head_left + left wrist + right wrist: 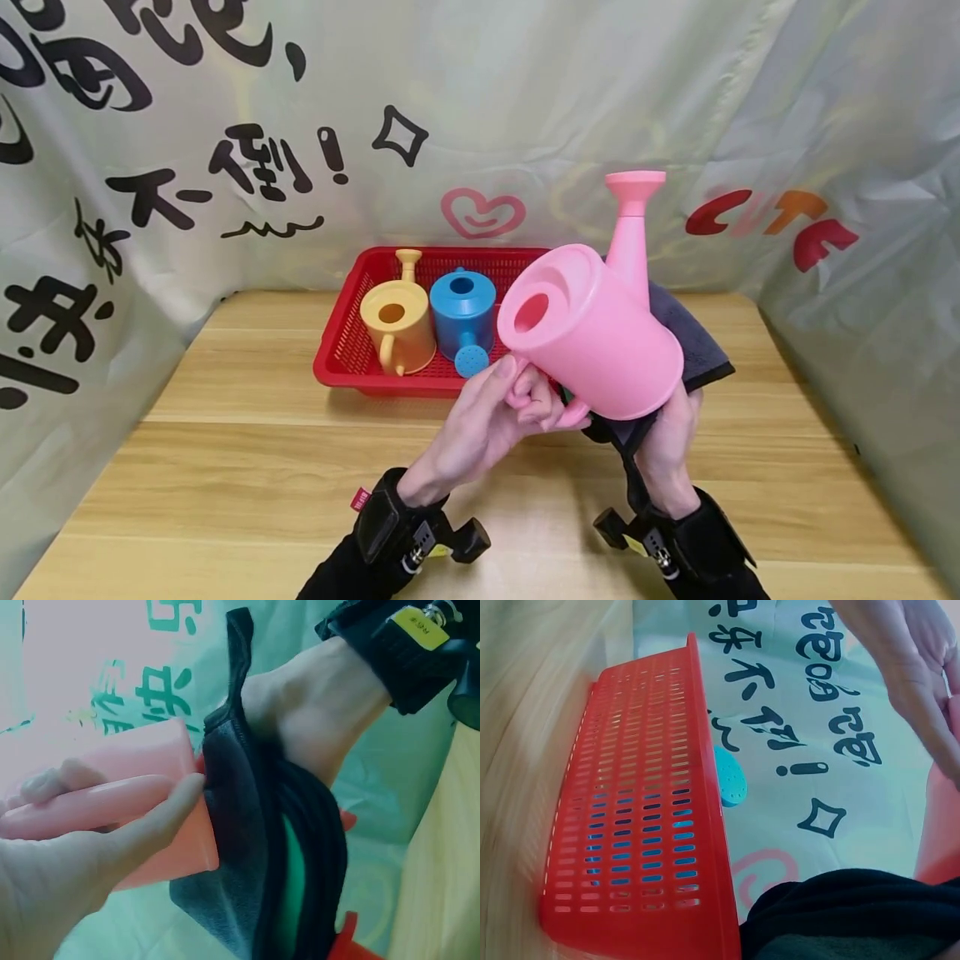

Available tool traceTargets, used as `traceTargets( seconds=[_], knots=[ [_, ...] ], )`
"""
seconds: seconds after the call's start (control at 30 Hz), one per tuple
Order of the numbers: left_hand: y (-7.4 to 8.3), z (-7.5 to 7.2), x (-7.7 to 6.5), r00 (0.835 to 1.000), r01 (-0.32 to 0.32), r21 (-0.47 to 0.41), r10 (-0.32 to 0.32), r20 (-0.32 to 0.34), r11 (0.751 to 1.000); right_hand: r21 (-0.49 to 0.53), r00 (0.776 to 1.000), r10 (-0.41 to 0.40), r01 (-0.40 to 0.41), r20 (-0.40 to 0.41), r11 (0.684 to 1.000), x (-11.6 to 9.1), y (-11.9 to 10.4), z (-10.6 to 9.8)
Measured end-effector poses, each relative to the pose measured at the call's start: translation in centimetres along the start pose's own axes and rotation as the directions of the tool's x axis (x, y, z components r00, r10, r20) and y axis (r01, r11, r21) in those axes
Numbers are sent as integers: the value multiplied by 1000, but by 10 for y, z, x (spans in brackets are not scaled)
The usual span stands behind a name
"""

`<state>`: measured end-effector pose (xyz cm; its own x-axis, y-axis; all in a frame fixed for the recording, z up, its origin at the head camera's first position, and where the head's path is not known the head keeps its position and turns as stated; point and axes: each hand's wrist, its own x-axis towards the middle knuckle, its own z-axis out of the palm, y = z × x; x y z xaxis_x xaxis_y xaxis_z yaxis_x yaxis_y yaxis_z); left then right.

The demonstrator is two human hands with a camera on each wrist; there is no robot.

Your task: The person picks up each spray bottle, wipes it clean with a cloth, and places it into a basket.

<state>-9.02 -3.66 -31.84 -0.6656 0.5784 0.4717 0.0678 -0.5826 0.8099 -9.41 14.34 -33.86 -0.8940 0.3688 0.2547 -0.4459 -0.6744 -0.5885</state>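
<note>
A pink watering can [592,342] is held up above the table, tilted, with its spout pointing upward. My left hand [498,408] grips the can's handle; in the left wrist view the thumb lies along the handle [90,806]. My right hand [671,437] holds a dark grey cloth [693,333] with black edging against the base and far side of the can. The cloth [232,825] hides most of the right fingers, and a bit of green shows at its fold in the left wrist view.
Behind the hands, a red plastic basket [337,358] stands at the back of the wooden table [247,467]. It contains a yellow watering can [408,333] and a blue watering can [457,321]. A pale printed curtain [570,100] hangs behind and at both sides.
</note>
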Motion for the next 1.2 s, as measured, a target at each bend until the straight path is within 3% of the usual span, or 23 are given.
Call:
traceTargets(
  seconds=[0.2,0.3,0.37,0.43,0.53,0.8,0.97,1.1,1.2],
  knots=[
    [3,0,1,988,-150,39,151,-38,988,-95,999,44,-44,-4,995,-3,-3,4],
    [2,-1,2,977,-186,162,200,-74,969,-67,1000,27,-26,14,997,-6,-1,4],
    [0,-2,2,969,-193,296,229,-94,936,-46,1000,5,-4,22,999,-8,2,5],
    [-1,-1,1,959,-197,440,265,-99,876,-85,1000,-17,19,25,996,-10,6,6],
    [-3,0,0,951,-197,560,296,-90,805,-129,996,-62,70,67,989,-11,10,6],
    [-4,5,-3,950,-212,636,309,-44,742,-111,956,-171,201,239,973,-14,17,3],
    [-5,7,-5,963,-146,684,261,-67,715,-179,936,-199,258,290,949,-16,20,2],
    [-6,7,-6,969,-90,701,225,-104,707,-252,907,-246,341,341,906,-19,21,4],
    [-7,6,-6,969,-78,703,220,-113,706,-282,865,-292,424,408,861,-20,22,6]
  ],
)
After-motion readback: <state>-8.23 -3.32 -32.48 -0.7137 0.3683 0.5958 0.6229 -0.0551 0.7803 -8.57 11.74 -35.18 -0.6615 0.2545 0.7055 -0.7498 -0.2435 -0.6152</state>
